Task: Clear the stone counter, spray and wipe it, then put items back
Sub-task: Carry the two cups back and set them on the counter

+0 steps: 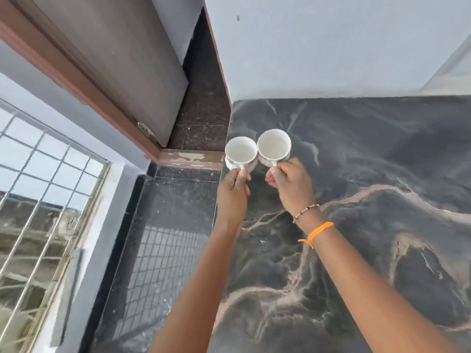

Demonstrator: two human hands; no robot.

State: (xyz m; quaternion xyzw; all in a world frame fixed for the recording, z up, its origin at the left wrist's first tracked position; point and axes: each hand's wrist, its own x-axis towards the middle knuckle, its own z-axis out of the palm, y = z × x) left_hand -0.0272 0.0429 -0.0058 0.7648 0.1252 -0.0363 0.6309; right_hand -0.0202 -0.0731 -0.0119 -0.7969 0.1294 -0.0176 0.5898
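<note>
Two small white cups are side by side at the left edge of the dark veined stone counter (pixel 369 174). My left hand (pixel 233 192) pinches the handle of the left cup (pixel 240 152), which hangs partly past the counter's left edge. My right hand (pixel 293 184) pinches the handle of the right cup (pixel 274 145), over the counter. Both cups are upright and look empty inside. Whether they rest on the stone or are held just above it, I cannot tell.
A pale blue wall (pixel 331 47) backs the counter. Left of the counter lies a lower black granite sill (pixel 168 238) beside a barred window (pixel 43 200). A brown-framed door (pixel 107 72) stands at the upper left.
</note>
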